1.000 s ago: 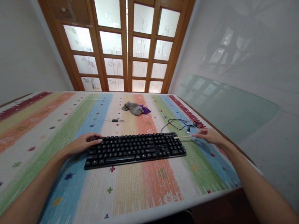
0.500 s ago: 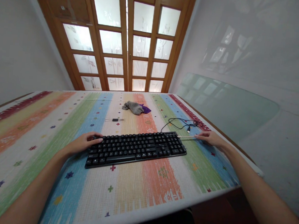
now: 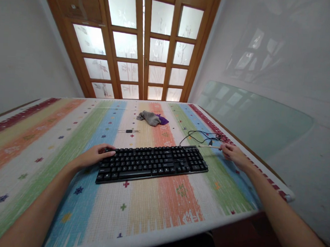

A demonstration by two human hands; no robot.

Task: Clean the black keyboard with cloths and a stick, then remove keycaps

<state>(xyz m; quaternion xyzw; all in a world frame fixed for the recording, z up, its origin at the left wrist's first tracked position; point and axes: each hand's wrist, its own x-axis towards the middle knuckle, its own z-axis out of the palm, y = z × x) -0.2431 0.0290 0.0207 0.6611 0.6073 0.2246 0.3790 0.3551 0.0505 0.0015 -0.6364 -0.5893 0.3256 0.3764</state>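
Observation:
A black keyboard [image 3: 153, 164] lies on the patterned tablecloth in front of me. My left hand [image 3: 99, 152] grips its upper left corner, with the thumb on top and the other fingers partly hidden behind the edge. Beyond the keyboard's right end, my right hand [image 3: 232, 153] pinches a thin pale stick that looks like a cotton swab [image 3: 210, 146]. Its tip points left and hovers just off the keyboard's upper right corner, apart from the keys. The keyboard's black cable [image 3: 194, 132] lies loosely coiled behind, its USB plug [image 3: 210, 143] close to the stick.
A grey cloth [image 3: 150, 118] with a purple part [image 3: 162, 119] lies crumpled farther back. Left of it rests a small bundle of thin sticks with a black middle [image 3: 129, 131]. A wall and a leaning glass panel [image 3: 253, 111] border the table's right side.
My right hand has drawn the stick up and right, off the keyboard's right end. My left hand keeps its hold on the corner. The view has shifted slightly.

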